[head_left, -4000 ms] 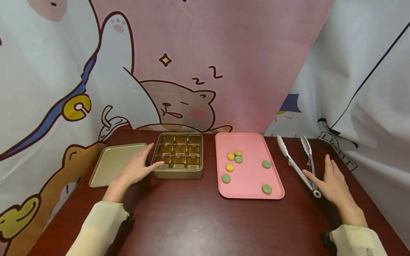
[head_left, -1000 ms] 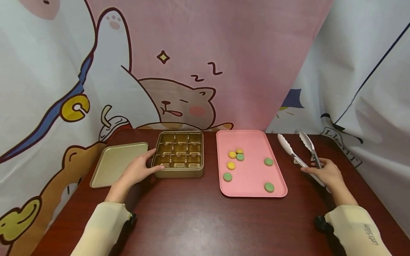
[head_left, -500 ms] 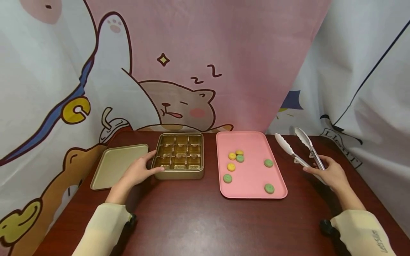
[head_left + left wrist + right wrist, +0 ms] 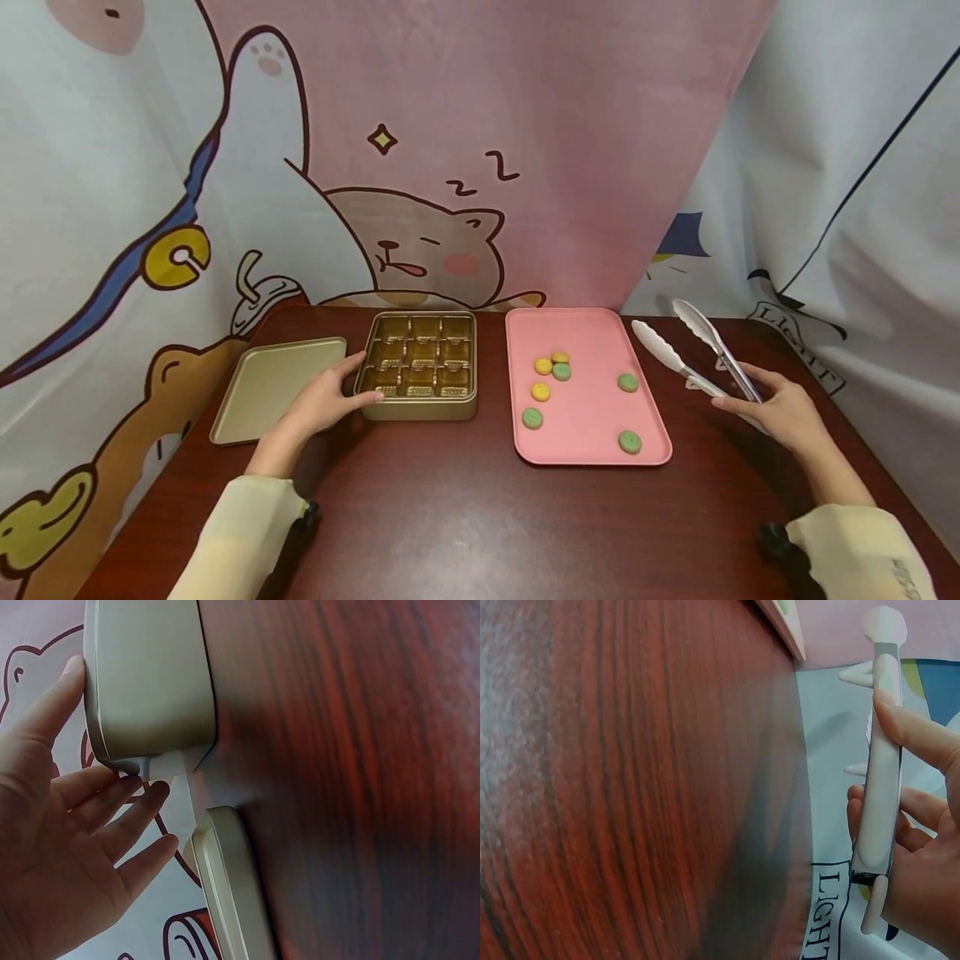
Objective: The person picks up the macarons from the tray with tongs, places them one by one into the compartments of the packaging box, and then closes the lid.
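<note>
My left hand (image 4: 318, 402) rests at the near left corner of a gold tin (image 4: 420, 408), its thumb on the front rim and fingertips touching the left side. Those fingers (image 4: 127, 825) look loosely extended in the left wrist view. The tin holds a clear insert with square compartments. My right hand (image 4: 783, 410) grips metal tongs (image 4: 705, 385) with pale scalloped tips, spread apart. In the right wrist view the tongs (image 4: 881, 765) are raised off the table, thumb on one arm, fingers on the other side. Green macaron-like buttons or cookies (image 4: 628, 382) and yellow ones (image 4: 541, 392) lie on a pink tray (image 4: 585, 446).
A gold lid (image 4: 273, 392) lies left of the tin, partly behind my left hand. The dark red wooden table (image 4: 480, 508) runs in front of everything. A printed cartoon curtain (image 4: 570, 167) hangs along the back and both sides.
My right hand first lay open beside the tongs, then took hold of them, lifted them and shifted them slightly left towards the tray. The left hand came to touch the tin and stays there.
</note>
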